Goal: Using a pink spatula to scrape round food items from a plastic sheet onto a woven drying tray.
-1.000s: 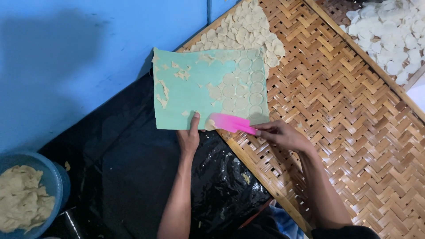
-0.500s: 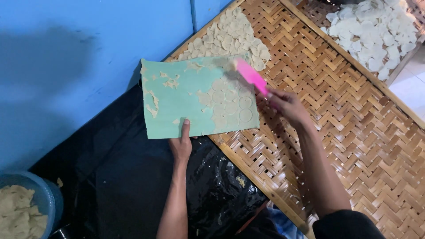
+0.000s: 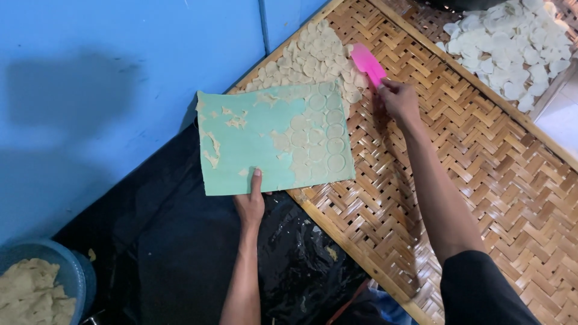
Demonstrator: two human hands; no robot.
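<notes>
Two hands at work. Left hand (image 3: 249, 203), forearm extended, pinches near edge of green sheet (image 3: 272, 139), thumb on top, fingers closed beneath; sheet lies partly over woven bamboo tray (image 3: 481, 156), bearing dough discs (image 3: 322, 135) on right half. Right hand (image 3: 400, 99), arm stretched forward, closed around pink scraper (image 3: 368, 64), blade over loose disc pile (image 3: 313, 57) beyond sheet. Versus 0.5 s earlier: scraper now off sheet's far corner, on pile; left grip unchanged.
</notes>
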